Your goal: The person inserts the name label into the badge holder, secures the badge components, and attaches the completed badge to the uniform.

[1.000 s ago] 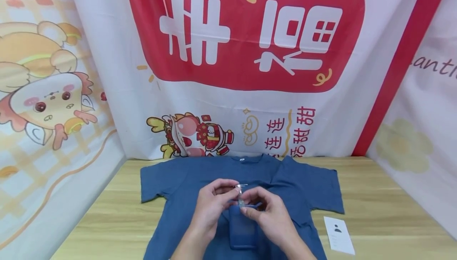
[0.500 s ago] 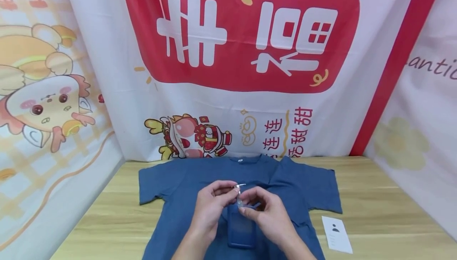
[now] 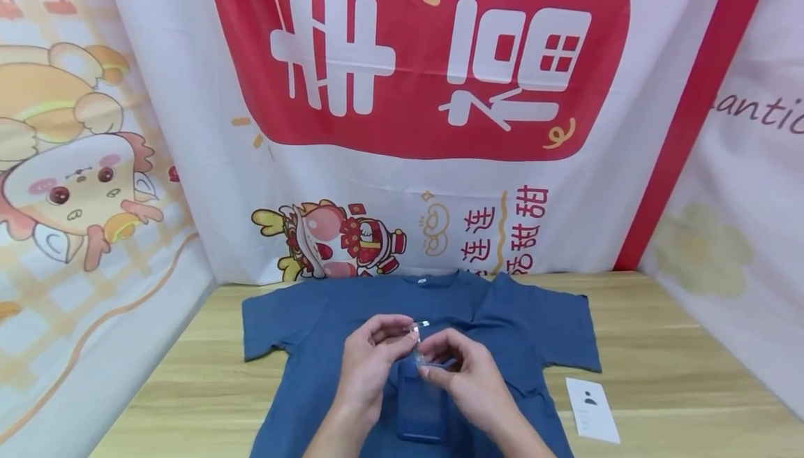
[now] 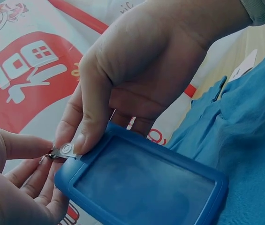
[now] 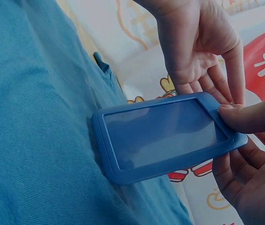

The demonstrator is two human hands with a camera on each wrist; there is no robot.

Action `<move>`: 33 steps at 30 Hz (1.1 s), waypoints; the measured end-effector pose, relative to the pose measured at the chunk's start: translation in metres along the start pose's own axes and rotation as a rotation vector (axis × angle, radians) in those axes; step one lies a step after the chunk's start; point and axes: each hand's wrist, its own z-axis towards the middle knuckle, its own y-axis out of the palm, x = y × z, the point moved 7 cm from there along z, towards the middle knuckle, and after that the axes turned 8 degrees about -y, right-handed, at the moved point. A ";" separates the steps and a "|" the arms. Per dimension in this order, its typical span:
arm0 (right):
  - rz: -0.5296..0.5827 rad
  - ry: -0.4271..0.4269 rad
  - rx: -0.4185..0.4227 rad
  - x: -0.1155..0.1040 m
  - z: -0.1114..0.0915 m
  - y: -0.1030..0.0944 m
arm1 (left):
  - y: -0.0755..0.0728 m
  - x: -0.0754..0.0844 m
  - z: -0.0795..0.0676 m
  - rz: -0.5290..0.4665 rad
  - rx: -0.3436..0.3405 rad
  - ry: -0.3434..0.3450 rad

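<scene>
Left hand (image 3: 372, 359) pinches the metal clip (image 4: 52, 153), right hand (image 3: 466, 374) pinches the strap (image 4: 67, 150) atop the badge holder (image 3: 423, 412), hanging over the shirt (image 3: 314, 346); a light, steady grip should best stop that clip twisting.

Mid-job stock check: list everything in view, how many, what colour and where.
table: 1, pale wood-grain, lower part of the head view
shirt: 1, blue, spread on the table
label: 1, white, at the shirt's neck
card: 1, white with dark print, on the table, right of the shirt
holder: 1, blue with a clear window, in front of the shirt
clip: 1, clear and silvery, at the holder's end
back cloth: 1, white and red, behind the table
left cloth: 1, pale with cartoon print, left side
right cloth: 1, white with a yellowish flower, right side
left hand: 1, bare, pinching the clip
right hand: 1, bare, gripping the holder's end
</scene>
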 end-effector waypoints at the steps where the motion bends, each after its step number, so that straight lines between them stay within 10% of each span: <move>1: -0.001 0.001 0.000 0.000 0.000 0.001 | 0.000 0.000 0.000 -0.004 0.005 0.002; 33: 0.011 0.019 0.046 0.006 0.001 0.003 | 0.001 -0.001 -0.003 0.009 0.058 0.043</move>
